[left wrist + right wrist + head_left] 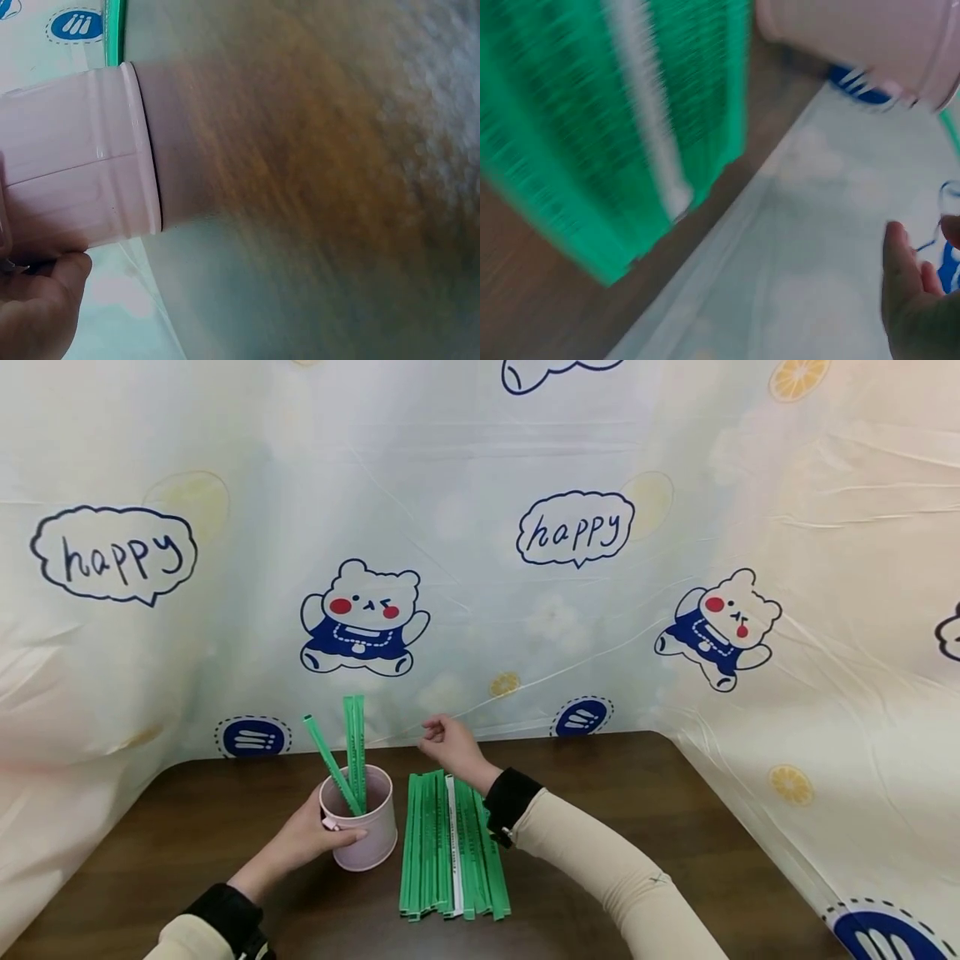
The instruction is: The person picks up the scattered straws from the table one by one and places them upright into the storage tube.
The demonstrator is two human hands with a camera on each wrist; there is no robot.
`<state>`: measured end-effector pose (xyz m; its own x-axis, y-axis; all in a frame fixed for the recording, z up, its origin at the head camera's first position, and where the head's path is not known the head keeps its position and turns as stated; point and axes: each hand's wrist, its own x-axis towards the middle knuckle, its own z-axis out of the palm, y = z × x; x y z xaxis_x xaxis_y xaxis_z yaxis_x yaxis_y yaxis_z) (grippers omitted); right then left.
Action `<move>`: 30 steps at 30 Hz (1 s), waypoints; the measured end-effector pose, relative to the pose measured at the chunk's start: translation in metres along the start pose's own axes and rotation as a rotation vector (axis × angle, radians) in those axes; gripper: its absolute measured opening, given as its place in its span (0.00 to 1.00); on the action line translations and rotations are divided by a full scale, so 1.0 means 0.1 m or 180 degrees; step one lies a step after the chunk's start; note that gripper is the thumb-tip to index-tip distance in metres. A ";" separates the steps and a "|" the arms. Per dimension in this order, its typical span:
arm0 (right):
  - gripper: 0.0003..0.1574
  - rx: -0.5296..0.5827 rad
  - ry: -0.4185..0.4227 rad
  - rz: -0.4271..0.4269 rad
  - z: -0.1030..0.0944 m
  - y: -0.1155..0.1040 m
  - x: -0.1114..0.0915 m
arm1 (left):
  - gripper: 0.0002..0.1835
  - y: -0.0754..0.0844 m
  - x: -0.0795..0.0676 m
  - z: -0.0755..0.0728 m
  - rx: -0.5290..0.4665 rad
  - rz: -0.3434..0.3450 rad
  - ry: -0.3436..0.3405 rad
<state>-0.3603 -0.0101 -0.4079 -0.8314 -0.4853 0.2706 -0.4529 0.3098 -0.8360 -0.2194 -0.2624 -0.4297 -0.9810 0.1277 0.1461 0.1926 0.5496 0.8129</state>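
A pale pink metal bucket (pixel 372 843) stands on the table, with a few long thin green printed sticks (pixel 355 743) leaning upright inside. My left hand (pixel 313 833) grips the bucket's left side, thumb across the front; its other fingers are mostly hidden behind it. Right of the bucket, several like green sticks (pixel 427 852) lie side by side, with one white stick (pixel 453 847) among them. My right hand (pixel 452 745) is raised beyond their far ends, fingers loosely curled and holding nothing. In the right wrist view its fingers (pixel 904 266) are apart from bucket and sticks.
The dark brown wooden table (pixel 600 877) has rounded far corners. A pale curtain (pixel 465 527) with cartoon bears and lettering hangs right behind its far edge and along both sides. Black bands (pixel 512 806) circle both wrists.
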 end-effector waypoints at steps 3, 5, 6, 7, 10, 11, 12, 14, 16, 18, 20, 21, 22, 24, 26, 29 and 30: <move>0.30 -0.0283 -0.0061 0.0031 -0.07 0.67 0.13 | 0.53 0.01 0.00 -0.03 0.0010 0.0040 0.0012; 0.31 -0.0275 -0.0143 0.0364 -0.15 1.00 0.18 | 0.53 0.01 0.00 -0.05 0.0013 0.0064 0.0013; 0.31 -0.0323 -0.0161 0.0540 -0.20 1.04 0.15 | 0.53 0.02 0.00 -0.05 0.0016 0.0075 0.0018; 0.30 -0.0373 -0.0164 0.0515 -0.25 1.17 0.13 | 0.53 0.02 0.00 -0.06 0.0030 0.0079 0.0026; 0.23 -0.0384 -0.0222 0.0941 -0.38 1.01 -0.07 | 0.53 0.02 0.00 -0.07 0.0069 0.0130 0.0029; 0.14 -0.0420 -0.0250 0.0995 -0.41 0.91 -0.16 | 0.53 0.02 0.00 -0.07 0.0075 0.0154 0.0029; 0.06 -0.0447 -0.0263 0.1066 -0.43 0.79 -0.25 | 0.53 0.01 0.00 -0.07 0.0088 0.0172 0.0024; 0.15 -0.0542 -0.0321 0.1304 -0.42 0.50 -0.43 | 0.53 0.01 0.00 -0.06 0.0077 0.0221 0.0015; 0.26 -0.0618 -0.0329 0.1279 -0.40 0.37 -0.56 | 0.52 0.00 -0.01 -0.05 0.0058 0.0240 0.0008; 0.32 -0.0740 -0.0322 0.1246 -0.36 0.32 -0.62 | 0.52 0.00 -0.01 -0.04 0.0041 0.0230 0.0003; 0.35 -0.0834 -0.0332 0.1201 -0.33 0.32 -0.63 | 0.53 0.00 0.00 -0.03 0.0008 0.0219 0.0008; 0.36 -0.0871 -0.0314 0.1195 -0.32 0.31 -0.64 | 0.53 0.00 0.00 -0.03 0.0001 0.0209 0.0013; 0.37 -0.0882 -0.0317 0.1198 -0.31 0.30 -0.63 | 0.53 0.00 0.00 -0.03 -0.0003 0.0200 0.0009; 0.39 -0.0916 -0.0309 0.1207 -0.30 0.28 -0.62 | 0.53 0.01 0.00 -0.02 -0.0017 0.0198 0.0009; 0.37 -0.0930 -0.0257 0.1257 -0.29 0.27 -0.62 | 0.53 0.01 0.00 -0.02 -0.0023 0.0178 -0.0002; 0.14 -0.0885 -0.0137 0.1329 -0.27 0.32 -0.63 | 0.53 0.02 0.00 -0.02 -0.0055 0.0109 -0.0044; 0.07 -0.0859 -0.0108 0.1354 -0.28 0.34 -0.64 | 0.53 0.02 0.00 -0.01 -0.0063 0.0076 -0.0054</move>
<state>-0.3317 0.0538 -0.4403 -0.9516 -0.2950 -0.0866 -0.1471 0.6841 -0.7144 -0.2192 -0.2625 -0.4274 -0.9756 0.1547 0.1560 0.2152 0.5299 0.8203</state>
